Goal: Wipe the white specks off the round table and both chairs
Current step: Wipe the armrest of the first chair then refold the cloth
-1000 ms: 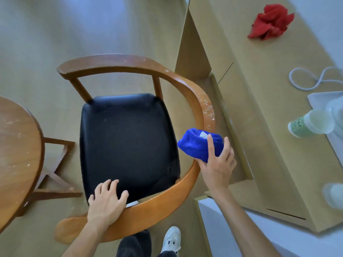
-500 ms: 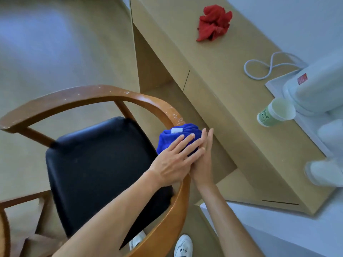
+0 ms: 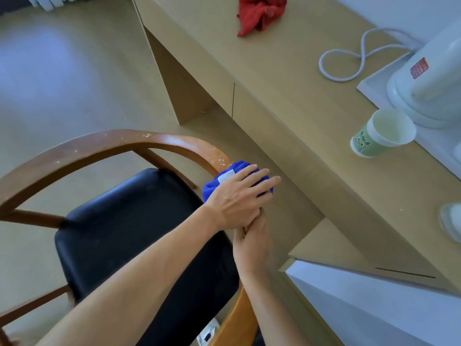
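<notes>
Left hand [image 3: 237, 198] flat on blue cloth [image 3: 214, 186], chair rail [image 3: 99, 148] arcing leftward

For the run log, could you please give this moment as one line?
left hand: presses blue cloth on curved wooden chair rail | right hand: on rail below | white specks: ahead on rail

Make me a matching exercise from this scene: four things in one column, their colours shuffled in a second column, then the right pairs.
Things:
1. cloth under the left hand, on the chair rail
2. crumpled rag on the desk
3. chair seat
4. paper cup

Colours:
A. black
B. green and white
C. blue
D. red

Pairs:
1-C: the cloth is blue.
2-D: the rag is red.
3-A: the chair seat is black.
4-B: the paper cup is green and white.
</notes>
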Motion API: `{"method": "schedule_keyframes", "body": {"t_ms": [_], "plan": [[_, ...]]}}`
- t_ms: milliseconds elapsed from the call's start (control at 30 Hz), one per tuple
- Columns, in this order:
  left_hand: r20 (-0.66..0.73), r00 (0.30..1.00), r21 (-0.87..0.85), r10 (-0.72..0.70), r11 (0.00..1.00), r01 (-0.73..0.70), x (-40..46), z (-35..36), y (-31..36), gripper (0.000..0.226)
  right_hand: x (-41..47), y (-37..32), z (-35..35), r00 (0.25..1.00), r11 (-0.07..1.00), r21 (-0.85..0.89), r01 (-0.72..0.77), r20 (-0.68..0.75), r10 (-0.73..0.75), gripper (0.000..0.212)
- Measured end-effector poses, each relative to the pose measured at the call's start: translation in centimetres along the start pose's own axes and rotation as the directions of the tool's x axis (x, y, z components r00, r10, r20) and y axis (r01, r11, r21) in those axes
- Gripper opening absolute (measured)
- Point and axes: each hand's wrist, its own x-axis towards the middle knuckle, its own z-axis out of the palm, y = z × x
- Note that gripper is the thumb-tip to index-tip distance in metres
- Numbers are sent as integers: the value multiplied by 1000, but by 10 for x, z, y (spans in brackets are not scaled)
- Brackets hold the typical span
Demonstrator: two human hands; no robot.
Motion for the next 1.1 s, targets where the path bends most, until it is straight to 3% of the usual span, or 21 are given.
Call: {"method": "schedule_keyframes", "body": {"t_ms": [67, 100, 167, 233, 300, 467, 533, 700, 767, 967, 1033, 1100], "plan": [[-5, 989, -52, -147, 988, 147, 1, -5, -25, 33, -3, 1, -1, 1000, 1000, -30, 2, -24, -3, 49], [-8, 958, -111, -287, 952, 285, 0, -8, -44, 37, -4, -1, -1, 999, 999, -42, 0, -46, -2, 51], [43, 799, -264, -600, 764, 589, -7, -13, -91, 41, -4, -7, 0, 996, 998, -61, -3, -85, -2, 58], [184, 615, -332, -767, 540, 773, -23, -9, -134, 42, -3, -10, 2, 994, 996, -84, -3, -106, -6, 61], [216, 529, -306, -821, 457, 835, -37, 1, -155, 41, -2, -12, 2, 993, 996, -91, -13, -122, 1, 61], [81, 422, -303, -903, 381, 873, -34, 14, -143, 45, -3, -13, 3, 993, 993, -115, -16, -117, 3, 55], [49, 448, -334, -893, 408, 850, -20, 8, -124, 44, -4, -12, 3, 994, 992, -123, -25, -108, 12, 51], [-149, 780, -425, -608, 751, 504, 4, -8, -37, 30, -5, -6, 7, 994, 991, -94, -95, -54, 90, 44], [-196, 857, -416, -477, 832, 368, 2, -3, -24, 31, -6, -1, 12, 995, 992, -86, -95, -27, 93, 51], [-288, 870, -369, -400, 885, 284, -4, 10, -47, 26, -4, 3, 14, 994, 995, -57, -85, -79, 80, 44], [-303, 842, -384, -446, 866, 320, -5, 8, -59, 28, -4, 0, 11, 993, 997, -43, -67, -104, 62, 41], [-219, 772, -428, -597, 770, 474, -10, 6, -91, 31, -5, -1, 9, 993, 996, -59, -64, -99, 58, 43]]}}
